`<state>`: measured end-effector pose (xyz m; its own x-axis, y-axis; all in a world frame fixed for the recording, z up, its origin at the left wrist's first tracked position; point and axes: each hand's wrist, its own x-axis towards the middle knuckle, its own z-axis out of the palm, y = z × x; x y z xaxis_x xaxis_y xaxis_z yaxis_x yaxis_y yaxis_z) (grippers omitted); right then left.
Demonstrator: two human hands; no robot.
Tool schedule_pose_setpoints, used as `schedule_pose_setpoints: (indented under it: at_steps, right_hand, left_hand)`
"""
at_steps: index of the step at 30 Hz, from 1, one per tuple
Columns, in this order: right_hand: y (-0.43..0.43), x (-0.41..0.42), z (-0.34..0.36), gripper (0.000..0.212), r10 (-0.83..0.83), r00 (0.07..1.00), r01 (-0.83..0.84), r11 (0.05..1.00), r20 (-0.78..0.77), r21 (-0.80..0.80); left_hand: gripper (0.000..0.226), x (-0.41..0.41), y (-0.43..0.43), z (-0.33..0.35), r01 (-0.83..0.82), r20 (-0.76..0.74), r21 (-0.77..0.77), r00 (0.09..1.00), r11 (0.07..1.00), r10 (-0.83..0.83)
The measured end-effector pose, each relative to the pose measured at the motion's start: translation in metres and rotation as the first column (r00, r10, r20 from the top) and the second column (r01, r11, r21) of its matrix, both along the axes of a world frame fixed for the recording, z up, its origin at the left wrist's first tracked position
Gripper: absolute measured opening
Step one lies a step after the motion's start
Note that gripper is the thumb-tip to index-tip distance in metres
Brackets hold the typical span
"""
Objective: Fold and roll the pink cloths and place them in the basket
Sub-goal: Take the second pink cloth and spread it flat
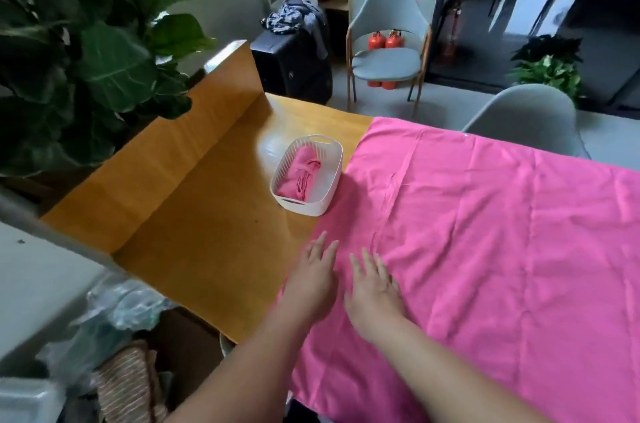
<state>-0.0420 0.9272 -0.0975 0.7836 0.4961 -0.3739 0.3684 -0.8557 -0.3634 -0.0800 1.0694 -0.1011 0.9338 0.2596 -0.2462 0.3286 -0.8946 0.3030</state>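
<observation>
White plastic basket [332, 180] at left edge of spread pink cloth [485, 232], long axis L-R; left hand [311, 280] & right hand [375, 291] flat on it, fingers [358, 265] released.

A big-leaved plant [104, 42] fills the upper left, behind the wooden worktop [207, 232]. At top centre a grey chair [388, 59] stands on the grey floor [467, 100], two red fire extinguishers [384, 40] behind it, a black suitcase [291, 66] to its left.
</observation>
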Motion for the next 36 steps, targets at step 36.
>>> schedule_pose_setpoints:
  at_steps: [36]
  right_hand:
    - [0.163, 0.032, -0.038, 0.082, -0.366, 0.916, 0.359, 0.931, -0.164, -0.070]
  left_hand:
    - [0.038, 0.208, 0.125, -0.031, 0.050, -0.110, -0.517, 0.986, 0.855, -0.125]
